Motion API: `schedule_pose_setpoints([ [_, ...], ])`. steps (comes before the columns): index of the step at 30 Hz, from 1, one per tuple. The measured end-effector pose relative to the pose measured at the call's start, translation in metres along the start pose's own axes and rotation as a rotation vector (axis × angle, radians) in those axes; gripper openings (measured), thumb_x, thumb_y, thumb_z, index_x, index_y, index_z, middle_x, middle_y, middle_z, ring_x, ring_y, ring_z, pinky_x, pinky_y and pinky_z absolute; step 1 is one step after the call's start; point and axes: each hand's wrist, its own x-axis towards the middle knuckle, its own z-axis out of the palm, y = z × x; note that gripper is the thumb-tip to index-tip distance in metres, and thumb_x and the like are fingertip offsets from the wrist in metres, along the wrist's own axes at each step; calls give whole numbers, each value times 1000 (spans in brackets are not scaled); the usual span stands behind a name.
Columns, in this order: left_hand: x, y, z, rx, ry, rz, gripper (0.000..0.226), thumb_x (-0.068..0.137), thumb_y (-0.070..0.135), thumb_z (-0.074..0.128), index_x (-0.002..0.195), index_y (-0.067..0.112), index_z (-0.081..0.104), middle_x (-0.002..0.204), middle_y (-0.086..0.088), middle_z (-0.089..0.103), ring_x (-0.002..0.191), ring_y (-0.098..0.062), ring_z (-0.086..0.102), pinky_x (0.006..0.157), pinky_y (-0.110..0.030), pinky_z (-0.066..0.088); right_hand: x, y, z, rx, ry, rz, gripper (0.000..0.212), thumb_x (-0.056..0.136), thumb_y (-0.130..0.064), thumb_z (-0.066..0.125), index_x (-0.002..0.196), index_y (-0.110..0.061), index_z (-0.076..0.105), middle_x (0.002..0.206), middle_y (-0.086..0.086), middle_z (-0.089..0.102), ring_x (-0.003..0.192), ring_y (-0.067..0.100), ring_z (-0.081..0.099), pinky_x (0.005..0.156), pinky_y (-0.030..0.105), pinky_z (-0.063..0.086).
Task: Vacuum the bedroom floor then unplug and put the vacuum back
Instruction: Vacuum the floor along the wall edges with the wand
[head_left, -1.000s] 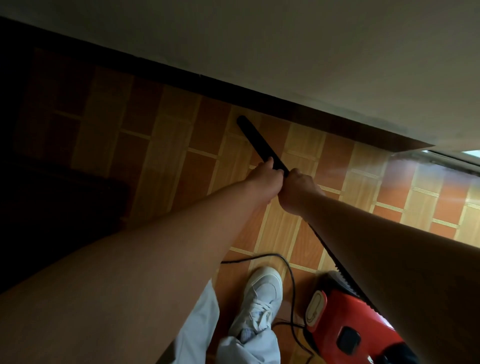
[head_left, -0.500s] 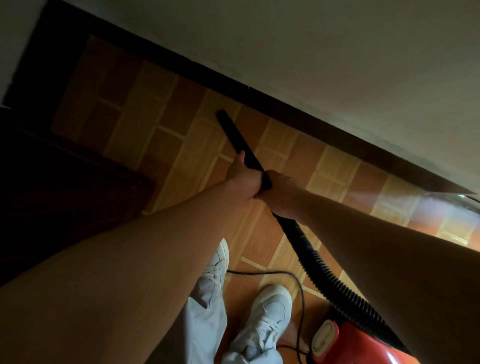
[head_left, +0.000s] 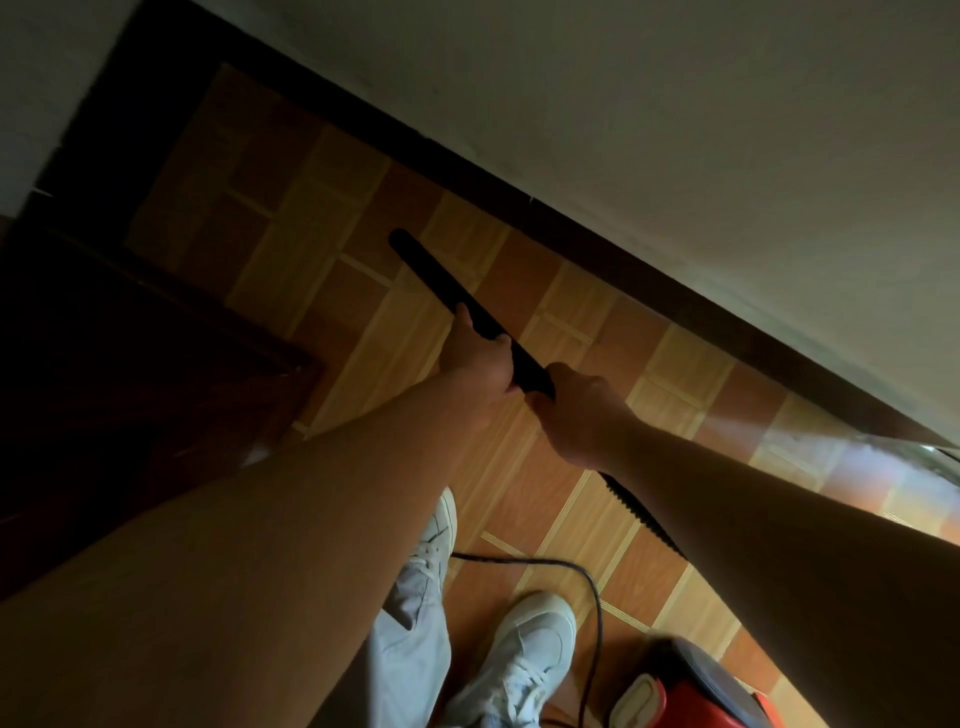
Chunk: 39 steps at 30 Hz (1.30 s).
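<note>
**Dim Room, Side Light**

Daylight entered at the right edge, leaving pale glare on the floor tiles; the view's left side sank into deep shadow; the red vacuum looked blurred.

White sneakers are standing side by side, and a dark skirting board is running beneath the pale wall.

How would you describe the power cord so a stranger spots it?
Find the red vacuum body at bottom right. Left of it, a thin dark cord loops over the floor beside the white shoe. Unlike the ribbed hose, it is smooth, slender.
</note>
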Motion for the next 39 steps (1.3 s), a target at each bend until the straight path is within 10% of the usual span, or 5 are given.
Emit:
schedule_pose_setpoints([
  [9, 17, 26, -17, 16, -95, 18, 91, 98, 10, 63, 157, 50, 7, 142, -5, 54, 88, -14, 63, 62, -35, 59, 36, -49, 1, -96, 88, -63, 26, 106, -22, 44, 126, -8, 50, 114, 17, 62, 102, 35, 64, 76, 36, 48],
  [14, 32, 44, -33, -14, -84, 10, 85, 98, 6, 59, 156, 51, 15, 142, -6, 54, 97, -22, 66, 48, -30, 58, 51, -72, -5, 27, 57, -31, 25, 107, -31, 46, 124, -13, 49, 100, 12, 63, 68, 25, 68, 49, 31, 55],
  [18, 43, 54, -46, -86, -59, 11, 80, 96, 5, 60, 154, 48, 24, 140, -9, 56, 96, -26, 69, 57, -37, 62, 62, -92, -10, -75, 68, -118, 28, 106, -22, 47, 129, -8, 52, 114, 17, 65, 93, 35, 70, 76, 43, 60],
  [27, 60, 76, -67, -106, 15, 44, 76, 100, 4, 57, 158, 39, 22, 137, -7, 55, 99, -22, 64, 48, -33, 58, 62, -92, -8, -81, 86, -161, 30, 108, -36, 39, 131, -18, 48, 87, 3, 59, 65, 17, 60, 49, 27, 41],
  [39, 69, 92, -84, -135, 98, 81, 67, 102, 14, 55, 157, 40, 27, 132, -2, 58, 98, -19, 63, 53, -29, 56, 102, -131, -1, -241, 121, -257, 25, 103, -22, 47, 126, -15, 48, 109, 6, 62, 69, 16, 56, 49, 27, 39],
])
